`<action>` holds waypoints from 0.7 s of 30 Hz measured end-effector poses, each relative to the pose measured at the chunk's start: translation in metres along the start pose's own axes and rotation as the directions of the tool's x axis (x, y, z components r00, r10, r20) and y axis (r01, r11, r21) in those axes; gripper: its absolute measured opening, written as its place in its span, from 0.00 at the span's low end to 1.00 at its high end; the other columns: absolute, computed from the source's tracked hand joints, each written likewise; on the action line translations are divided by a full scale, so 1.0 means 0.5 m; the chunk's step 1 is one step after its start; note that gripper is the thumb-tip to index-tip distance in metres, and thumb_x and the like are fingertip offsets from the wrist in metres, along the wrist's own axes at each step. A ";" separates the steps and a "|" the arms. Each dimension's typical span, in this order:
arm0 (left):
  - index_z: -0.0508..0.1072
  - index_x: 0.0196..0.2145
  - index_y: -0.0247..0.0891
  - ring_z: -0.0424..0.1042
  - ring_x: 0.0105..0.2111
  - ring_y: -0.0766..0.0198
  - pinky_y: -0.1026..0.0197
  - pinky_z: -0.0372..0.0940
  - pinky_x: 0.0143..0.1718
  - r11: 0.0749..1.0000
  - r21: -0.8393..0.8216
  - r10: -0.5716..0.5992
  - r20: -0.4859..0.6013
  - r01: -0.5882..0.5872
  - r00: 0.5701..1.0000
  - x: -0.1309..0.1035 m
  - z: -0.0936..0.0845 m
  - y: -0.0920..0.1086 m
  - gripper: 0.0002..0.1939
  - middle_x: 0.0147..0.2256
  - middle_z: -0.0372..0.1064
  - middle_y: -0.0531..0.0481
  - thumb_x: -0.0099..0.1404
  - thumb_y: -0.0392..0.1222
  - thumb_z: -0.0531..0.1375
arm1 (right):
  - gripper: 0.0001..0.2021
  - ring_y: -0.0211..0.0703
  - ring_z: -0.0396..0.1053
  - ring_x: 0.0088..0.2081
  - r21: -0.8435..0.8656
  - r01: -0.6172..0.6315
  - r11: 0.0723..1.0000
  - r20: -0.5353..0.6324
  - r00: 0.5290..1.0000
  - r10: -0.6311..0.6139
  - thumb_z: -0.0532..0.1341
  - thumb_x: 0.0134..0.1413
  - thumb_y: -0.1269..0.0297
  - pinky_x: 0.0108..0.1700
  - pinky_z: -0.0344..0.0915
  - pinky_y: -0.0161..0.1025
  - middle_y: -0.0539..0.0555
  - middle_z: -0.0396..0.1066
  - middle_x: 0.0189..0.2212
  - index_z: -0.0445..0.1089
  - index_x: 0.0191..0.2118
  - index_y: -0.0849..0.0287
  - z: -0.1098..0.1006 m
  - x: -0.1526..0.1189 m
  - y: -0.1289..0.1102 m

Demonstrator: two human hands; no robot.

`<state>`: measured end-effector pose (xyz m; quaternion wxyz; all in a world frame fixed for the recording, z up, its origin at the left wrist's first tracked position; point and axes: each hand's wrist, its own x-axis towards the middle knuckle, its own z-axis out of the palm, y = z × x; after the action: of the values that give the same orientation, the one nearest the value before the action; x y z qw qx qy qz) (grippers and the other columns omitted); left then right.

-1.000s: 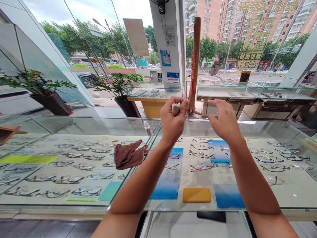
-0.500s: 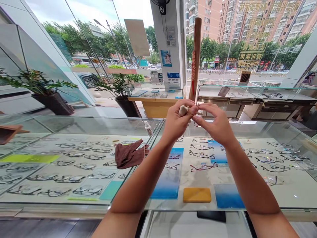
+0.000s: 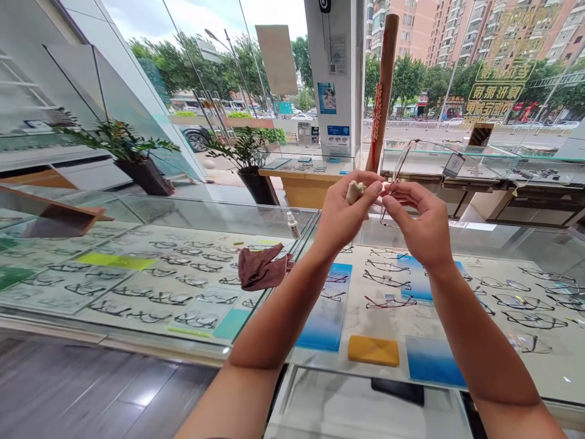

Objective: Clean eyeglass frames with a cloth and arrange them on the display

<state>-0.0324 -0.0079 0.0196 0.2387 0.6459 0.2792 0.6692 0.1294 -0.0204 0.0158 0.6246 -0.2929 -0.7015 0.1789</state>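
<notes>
Both hands are raised close together above the glass display case. My left hand (image 3: 350,207) is closed round a crumpled pale cloth (image 3: 354,192), with its fingertips at the glasses. My right hand (image 3: 418,222) pinches a thin-framed pair of glasses (image 3: 402,155) near its middle. One temple of the glasses reaches out to the right, and a small tag (image 3: 453,164) hangs from it. Fingers hide part of the frame. A brown cloth (image 3: 260,267) lies on the glass left of my forearms, with a small white spray bottle (image 3: 293,225) behind it.
Rows of glasses (image 3: 386,278) lie inside the case (image 3: 484,384). A yellow case (image 3: 373,350) is near the front edge. A wooden post (image 3: 384,91) stands beyond my hands. Potted plants (image 3: 144,177) and a wooden tray-like object (image 3: 64,210) are at the left.
The view has shifted, and my hands appear further right. The glasses have turned, so that a lens rim, a temple and the hanging tag now show above my right hand.
</notes>
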 end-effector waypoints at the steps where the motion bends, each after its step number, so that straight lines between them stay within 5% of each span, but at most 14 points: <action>1: 0.78 0.35 0.41 0.73 0.33 0.68 0.64 0.68 0.37 0.998 0.053 0.029 -0.034 -0.027 0.999 0.002 -0.004 -0.001 0.06 0.34 0.77 0.52 0.69 0.44 0.68 | 0.13 0.48 0.82 0.45 -0.001 -0.004 1.000 -0.003 1.000 0.004 0.71 0.64 0.52 0.52 0.77 0.50 0.55 0.85 0.44 0.81 0.46 0.55 -0.004 0.002 0.000; 6: 0.71 0.28 0.40 0.64 0.23 0.71 0.66 0.59 0.27 0.978 0.206 0.080 -0.233 -0.031 0.969 0.034 -0.064 -0.049 0.09 0.26 0.70 0.56 0.65 0.38 0.67 | 0.12 0.48 0.82 0.46 -0.034 0.012 0.999 -0.016 1.000 -0.012 0.70 0.65 0.53 0.53 0.77 0.50 0.55 0.85 0.45 0.82 0.48 0.53 -0.020 0.010 0.002; 11: 0.71 0.26 0.39 0.58 0.22 0.70 0.65 0.53 0.25 0.950 0.275 -0.005 -0.462 0.149 0.887 0.047 -0.187 -0.152 0.08 0.22 0.64 0.57 0.60 0.36 0.66 | 0.09 0.47 0.82 0.46 -0.046 0.052 0.998 -0.017 0.998 -0.053 0.69 0.66 0.57 0.52 0.77 0.48 0.54 0.85 0.46 0.82 0.47 0.52 -0.021 0.012 0.005; 15: 0.68 0.26 0.39 0.57 0.24 0.69 0.64 0.56 0.29 0.834 0.340 -0.131 -0.643 0.435 0.754 0.006 -0.283 -0.232 0.09 0.22 0.61 0.58 0.63 0.36 0.62 | 0.08 0.47 0.82 0.46 -0.068 0.068 0.995 -0.019 0.997 -0.070 0.68 0.66 0.59 0.52 0.77 0.48 0.53 0.84 0.45 0.82 0.47 0.52 -0.021 0.012 0.005; 21: 0.67 0.31 0.41 0.63 0.30 0.63 0.59 0.64 0.40 0.694 0.399 -0.171 -0.717 0.599 0.675 -0.074 -0.351 -0.326 0.11 0.28 0.60 0.56 0.71 0.44 0.61 | 0.07 0.48 0.82 0.47 -0.080 0.074 0.994 -0.014 0.997 -0.075 0.68 0.66 0.59 0.53 0.77 0.49 0.52 0.84 0.46 0.82 0.47 0.50 -0.028 0.013 0.004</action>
<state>-0.2125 0.0744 -0.1202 0.0547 0.3437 0.6787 0.6467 0.1433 -0.0163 0.0217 0.6246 -0.2925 -0.7132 0.1251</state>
